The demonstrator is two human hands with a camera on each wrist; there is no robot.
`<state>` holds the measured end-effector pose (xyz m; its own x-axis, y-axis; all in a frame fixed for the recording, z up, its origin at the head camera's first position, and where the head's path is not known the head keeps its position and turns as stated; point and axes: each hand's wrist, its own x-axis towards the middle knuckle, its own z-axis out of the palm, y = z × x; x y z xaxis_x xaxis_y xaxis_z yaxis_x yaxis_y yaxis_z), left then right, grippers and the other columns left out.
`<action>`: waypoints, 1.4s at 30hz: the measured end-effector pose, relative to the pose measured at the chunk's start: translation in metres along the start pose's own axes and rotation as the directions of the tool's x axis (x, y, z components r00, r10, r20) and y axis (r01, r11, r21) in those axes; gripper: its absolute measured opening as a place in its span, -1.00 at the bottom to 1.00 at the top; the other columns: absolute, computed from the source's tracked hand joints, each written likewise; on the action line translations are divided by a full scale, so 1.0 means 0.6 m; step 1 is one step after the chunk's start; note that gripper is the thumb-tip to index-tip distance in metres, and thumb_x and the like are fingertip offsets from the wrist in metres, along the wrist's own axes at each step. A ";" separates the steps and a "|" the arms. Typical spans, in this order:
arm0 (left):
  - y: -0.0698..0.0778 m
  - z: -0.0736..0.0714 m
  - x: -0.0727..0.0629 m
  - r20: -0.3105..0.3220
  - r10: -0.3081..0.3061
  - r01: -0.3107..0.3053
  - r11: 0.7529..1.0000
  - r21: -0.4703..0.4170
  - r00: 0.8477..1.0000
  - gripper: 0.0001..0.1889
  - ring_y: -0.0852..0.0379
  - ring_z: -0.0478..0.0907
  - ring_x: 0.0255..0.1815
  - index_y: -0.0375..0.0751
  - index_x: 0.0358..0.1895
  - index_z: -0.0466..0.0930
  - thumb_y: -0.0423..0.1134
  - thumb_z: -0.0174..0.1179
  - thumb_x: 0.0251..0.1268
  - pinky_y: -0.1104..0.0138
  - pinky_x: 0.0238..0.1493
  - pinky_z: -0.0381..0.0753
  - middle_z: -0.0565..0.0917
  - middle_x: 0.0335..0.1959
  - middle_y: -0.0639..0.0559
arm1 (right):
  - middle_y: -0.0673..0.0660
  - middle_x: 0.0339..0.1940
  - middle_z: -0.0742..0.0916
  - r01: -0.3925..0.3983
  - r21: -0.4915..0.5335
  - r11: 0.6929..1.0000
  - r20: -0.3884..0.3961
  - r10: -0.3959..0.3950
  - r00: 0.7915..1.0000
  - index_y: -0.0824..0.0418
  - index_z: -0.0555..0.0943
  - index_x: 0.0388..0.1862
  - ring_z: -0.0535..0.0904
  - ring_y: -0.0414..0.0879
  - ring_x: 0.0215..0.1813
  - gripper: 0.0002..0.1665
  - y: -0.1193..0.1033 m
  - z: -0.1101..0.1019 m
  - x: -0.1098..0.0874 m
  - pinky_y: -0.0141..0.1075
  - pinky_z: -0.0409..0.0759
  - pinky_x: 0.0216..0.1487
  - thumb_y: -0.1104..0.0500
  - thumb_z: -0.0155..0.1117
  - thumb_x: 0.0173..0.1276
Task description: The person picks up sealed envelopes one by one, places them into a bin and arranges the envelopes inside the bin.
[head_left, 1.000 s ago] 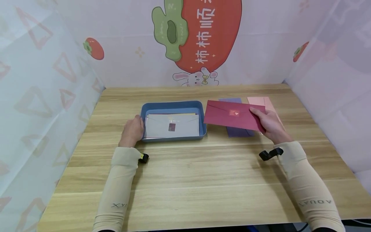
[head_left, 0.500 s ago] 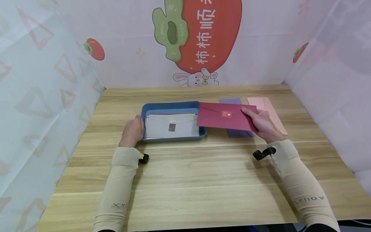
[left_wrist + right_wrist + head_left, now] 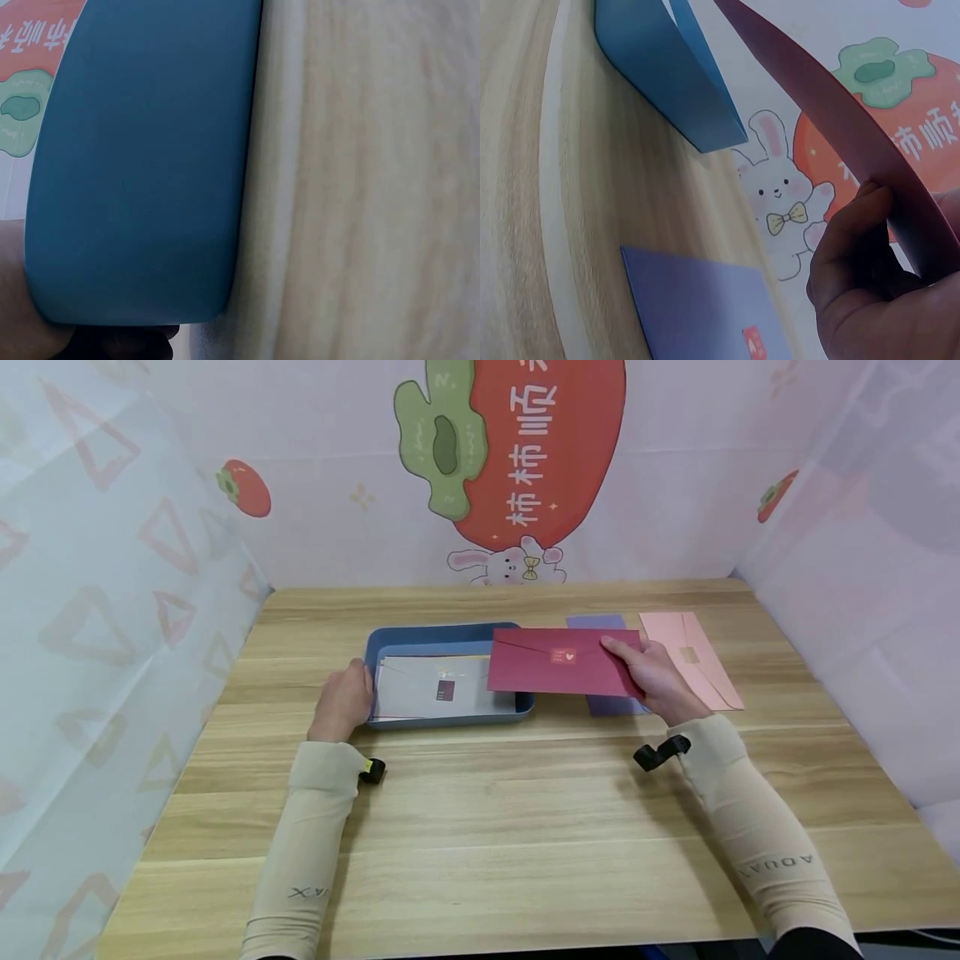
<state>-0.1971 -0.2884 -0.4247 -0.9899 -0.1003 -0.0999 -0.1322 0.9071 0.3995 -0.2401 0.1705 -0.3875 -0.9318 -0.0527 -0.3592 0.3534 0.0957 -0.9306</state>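
A dark red envelope (image 3: pixel 540 672) with a small heart sticker is pinched at its right end by my right hand (image 3: pixel 660 683), thumb on top and curled fingers beneath. Its left end hangs over the right side of a blue tray (image 3: pixel 427 633); the right wrist view shows the envelope (image 3: pixel 832 105) raised above the table. Inside the tray lies a white envelope (image 3: pixel 408 685) with a dark square sticker, on top of other envelopes whose edges peek out. At the tray's left end, my left hand (image 3: pixel 341 700) grips the wall; its fingertips are mostly hidden.
A purple envelope (image 3: pixel 607 705) lies on the wooden table (image 3: pixel 480 827), partly covered by the red one. To its right lies a pink envelope (image 3: pixel 697 664). Printed cloth walls (image 3: pixel 322 510) stand behind the table and at both sides.
My right hand has carried the red envelope leftward, from beside the tray to over its right end. More of the pink envelope shows. The left hand and tray have stayed in place.
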 end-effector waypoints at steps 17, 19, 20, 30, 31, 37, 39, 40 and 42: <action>-0.001 -0.001 0.003 -0.021 0.011 -0.011 1.000 -0.006 1.000 -0.56 -0.33 0.61 -0.13 -0.46 0.14 0.40 -0.15 -0.39 0.77 -0.15 -0.08 0.62 0.59 -0.10 -0.49 | -0.14 -0.45 0.78 0.039 -0.061 0.997 0.018 -0.038 0.999 0.19 0.56 0.09 0.75 -0.30 -0.45 -0.57 -0.015 0.076 0.011 -0.42 0.71 -0.36 -0.13 0.27 0.59; -0.001 -0.001 0.003 -0.018 0.008 -0.008 1.000 -0.009 1.000 -0.55 -0.34 0.61 -0.11 -0.46 0.15 0.39 -0.15 -0.39 0.77 -0.16 -0.07 0.62 0.59 -0.08 -0.50 | -0.14 -0.45 0.77 0.049 -0.082 0.995 0.022 -0.047 0.999 0.19 0.58 0.08 0.74 -0.30 -0.45 -0.58 -0.019 0.084 0.011 -0.43 0.70 -0.35 -0.13 0.27 0.58; -0.001 -0.002 0.002 -0.017 0.007 -0.007 1.000 -0.009 1.000 -0.55 -0.34 0.61 -0.11 -0.47 0.16 0.39 -0.15 -0.39 0.77 -0.16 -0.07 0.62 0.59 -0.07 -0.50 | -0.14 -0.46 0.77 0.052 -0.094 0.994 0.023 -0.050 0.998 0.20 0.58 0.08 0.74 -0.30 -0.46 -0.57 -0.021 0.088 0.011 -0.43 0.70 -0.35 -0.14 0.27 0.59; -0.002 0.001 0.002 -0.009 0.005 -0.005 1.000 -0.007 1.000 -0.54 -0.31 0.59 -0.15 -0.47 0.17 0.38 -0.14 -0.40 0.77 -0.14 -0.08 0.63 0.59 -0.09 -0.49 | -0.06 -0.40 0.78 0.034 -0.126 0.991 0.052 -0.027 0.998 0.34 0.56 0.20 0.77 -0.25 -0.44 -0.49 -0.030 0.123 0.015 -0.39 0.73 -0.32 -0.08 0.23 0.62; -0.002 0.001 0.002 -0.009 0.003 -0.003 1.000 -0.007 1.000 -0.54 -0.31 0.59 -0.14 -0.47 0.17 0.38 -0.14 -0.40 0.77 -0.15 -0.07 0.63 0.59 -0.08 -0.49 | -0.05 -0.39 0.79 0.030 -0.130 0.991 0.052 -0.023 0.998 0.35 0.57 0.21 0.77 -0.25 -0.44 -0.49 -0.031 0.127 0.014 -0.39 0.73 -0.32 -0.07 0.23 0.62; 0.000 0.003 0.002 -0.006 -0.007 0.007 1.000 -0.005 1.000 -0.54 -0.38 0.64 -0.05 -0.47 0.18 0.39 -0.14 -0.39 0.77 -0.18 -0.01 0.63 0.61 -0.02 -0.54 | 0.07 -0.26 0.81 0.053 -0.151 0.987 0.089 -0.040 0.995 0.36 0.61 0.26 0.78 -0.22 -0.39 -0.48 -0.032 0.148 0.006 -0.37 0.75 -0.29 -0.04 0.19 0.64; 0.000 0.002 0.002 -0.003 -0.009 0.009 1.000 -0.005 1.000 -0.54 -0.39 0.64 -0.03 -0.48 0.19 0.38 -0.15 -0.39 0.78 -0.19 0.00 0.63 0.62 -0.01 -0.54 | 0.14 -0.14 0.81 0.078 -0.164 0.983 0.106 -0.061 0.992 0.34 0.60 0.32 0.79 -0.21 -0.34 -0.48 -0.031 0.155 0.004 -0.36 0.76 -0.25 -0.03 0.18 0.65; 0.000 0.002 0.002 -0.004 -0.009 0.009 1.000 -0.003 1.000 -0.54 -0.39 0.65 -0.02 -0.48 0.20 0.38 -0.15 -0.39 0.78 -0.19 0.01 0.63 0.62 0.00 -0.55 | 0.18 -0.08 0.81 0.090 -0.171 0.981 0.112 -0.071 0.991 0.32 0.59 0.34 0.78 -0.21 -0.31 -0.48 -0.031 0.159 0.003 -0.36 0.76 -0.23 -0.03 0.17 0.65; 0.000 0.001 0.002 -0.003 -0.007 0.007 1.000 -0.002 1.000 -0.54 -0.39 0.65 -0.02 -0.49 0.22 0.38 -0.15 -0.38 0.78 -0.19 0.02 0.63 0.61 0.01 -0.55 | 0.24 0.01 0.79 0.115 -0.198 0.973 0.116 -0.093 0.989 0.30 0.58 0.37 0.77 -0.18 -0.27 -0.47 -0.030 0.167 0.001 -0.36 0.75 -0.21 -0.03 0.16 0.65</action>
<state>-0.1984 -0.2883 -0.4253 -0.9891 -0.1081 -0.0998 -0.1394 0.9057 0.4003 -0.2389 0.0692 -0.3780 -0.9446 -0.1766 -0.2766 0.2201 0.2841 -0.9332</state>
